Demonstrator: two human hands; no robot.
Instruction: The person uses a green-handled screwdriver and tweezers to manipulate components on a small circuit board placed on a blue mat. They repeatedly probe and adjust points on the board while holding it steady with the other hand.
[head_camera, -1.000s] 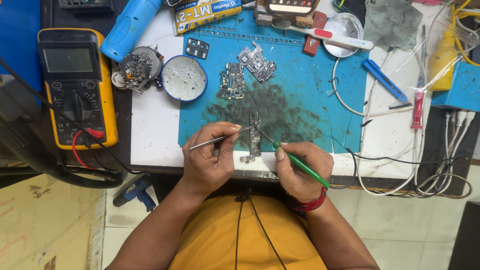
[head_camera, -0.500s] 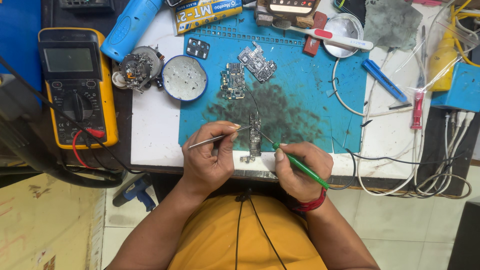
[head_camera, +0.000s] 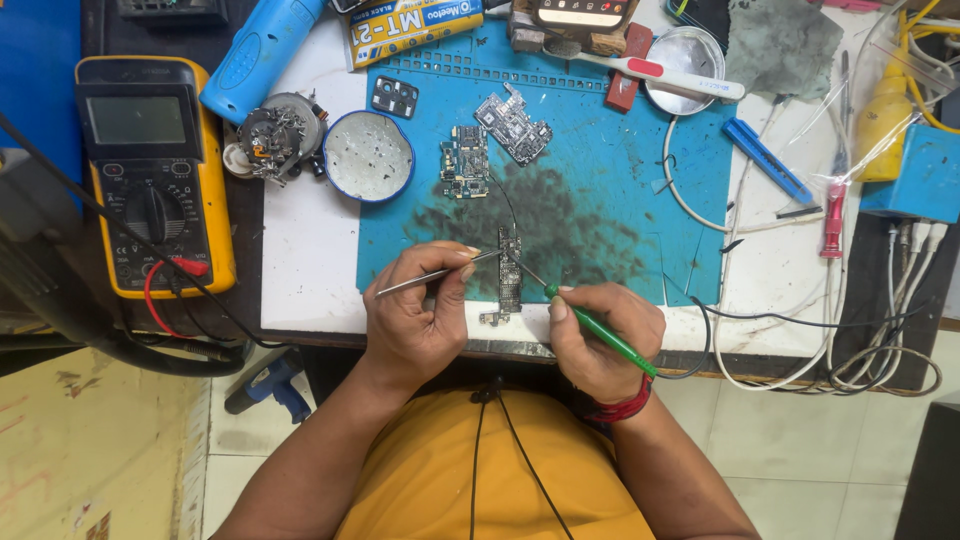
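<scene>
A narrow circuit board lies on the stained blue work mat near the table's front edge. My left hand grips metal tweezers whose tips reach the board's upper end from the left. My right hand holds a green-handled tool like a pen, its thin metal tip touching the same upper part of the board from the right. Both hands rest at the table edge on either side of the board.
Two more circuit boards lie farther up the mat. A blue-rimmed round tin and a yellow multimeter with red and black leads sit to the left. White cables, a blue tool and a blue box crowd the right.
</scene>
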